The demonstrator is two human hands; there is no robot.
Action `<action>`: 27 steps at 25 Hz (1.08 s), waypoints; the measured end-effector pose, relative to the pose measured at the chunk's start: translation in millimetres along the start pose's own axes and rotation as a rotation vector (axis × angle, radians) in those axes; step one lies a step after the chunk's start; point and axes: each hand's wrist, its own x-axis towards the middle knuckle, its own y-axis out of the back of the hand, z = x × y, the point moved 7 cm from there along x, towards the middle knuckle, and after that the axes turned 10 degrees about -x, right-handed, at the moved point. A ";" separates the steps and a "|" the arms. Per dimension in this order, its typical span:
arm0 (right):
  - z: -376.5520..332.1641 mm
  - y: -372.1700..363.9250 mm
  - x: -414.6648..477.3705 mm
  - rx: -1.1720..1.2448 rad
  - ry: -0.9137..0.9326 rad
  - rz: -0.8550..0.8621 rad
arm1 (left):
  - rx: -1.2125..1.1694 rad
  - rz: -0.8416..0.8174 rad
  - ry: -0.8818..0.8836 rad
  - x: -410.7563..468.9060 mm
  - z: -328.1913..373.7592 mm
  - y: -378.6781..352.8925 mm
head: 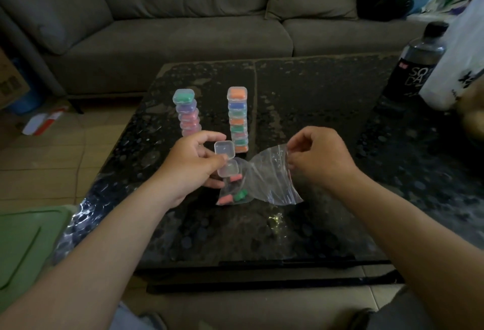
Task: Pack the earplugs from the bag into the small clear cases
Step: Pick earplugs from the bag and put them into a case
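Earplugs [233,197], pink and green, are sitting in the low left corner of a clear bag [271,180] as a person is working at a dark speckled desk [314,109] in front of a grey sofa [157,28]. Both bare forearms are reaching in from the near edge and angling toward the middle of the desk. The bag is running from its bottom corner, which is resting on the desk, up and to the right, and it is twisting narrow at its middle. The right hand [317,159] is pinching the bag's upper edge between thumb and curled fingers and holding it off the surface. The bag is lying well back from the desk's near edge, with dark surface showing on its near and right sides. A dark bottle [416,65] is standing near the far right edge. Two stacks of filled cases, the left stack [187,113] and the taller right stack [237,120], are standing upright just behind the hands. The left hand [191,170] is gripping a small clear case [225,158], its hinged lid standing open, directly above the earplugs.
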 end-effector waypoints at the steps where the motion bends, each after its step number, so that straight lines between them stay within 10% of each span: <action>1: 5.3 -5.0 0.0 -0.027 -0.032 -0.028 | 0.027 0.015 0.010 0.9 -4.0 3.9; 13: -18.5 -64.5 -32.8 0.203 -0.055 -0.472 | -0.155 0.115 0.099 9.1 -32.1 8.7; 27: -14.5 -84.2 -19.3 0.120 -0.072 -0.400 | -0.036 0.120 0.138 13.7 -38.4 2.6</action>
